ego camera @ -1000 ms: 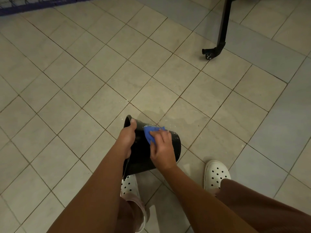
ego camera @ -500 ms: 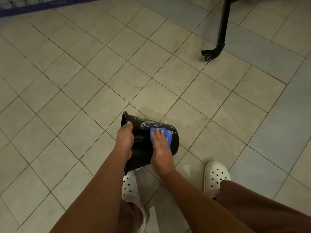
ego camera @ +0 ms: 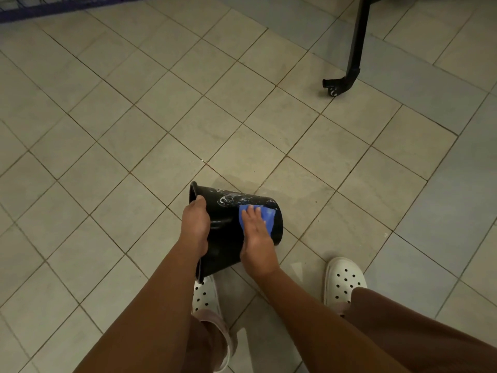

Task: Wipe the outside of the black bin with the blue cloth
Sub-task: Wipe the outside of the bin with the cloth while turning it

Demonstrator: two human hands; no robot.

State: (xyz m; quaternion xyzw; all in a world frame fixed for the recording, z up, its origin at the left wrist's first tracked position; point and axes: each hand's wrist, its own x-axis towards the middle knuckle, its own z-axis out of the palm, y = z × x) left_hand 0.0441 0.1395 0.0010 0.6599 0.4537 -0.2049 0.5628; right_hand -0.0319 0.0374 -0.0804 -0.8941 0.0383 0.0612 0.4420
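The right grip [ego camera: 255,236] lies flat, fingers straight and close together, pressing the cloth [ego camera: 269,217] onto the bin [ego camera: 223,239] near its base. The left grip [ego camera: 195,224] is curled over the rim [ego camera: 193,189], holding the bin tipped on its side, mouth toward 9 o'clock and base toward 3. The bin sits low at 6 o'clock in the view, above the clogs [ego camera: 344,278]. Pale streaks [ego camera: 228,199] at 11 o'clock from the cloth look unwiped and the underside is hidden, so I judge the wiping to be partway through. The bin is glossy, hard-looking and round, and it tapers to the base. The cloth is thin and soft. The floor [ego camera: 134,130] is matt beige tile with dark grout.
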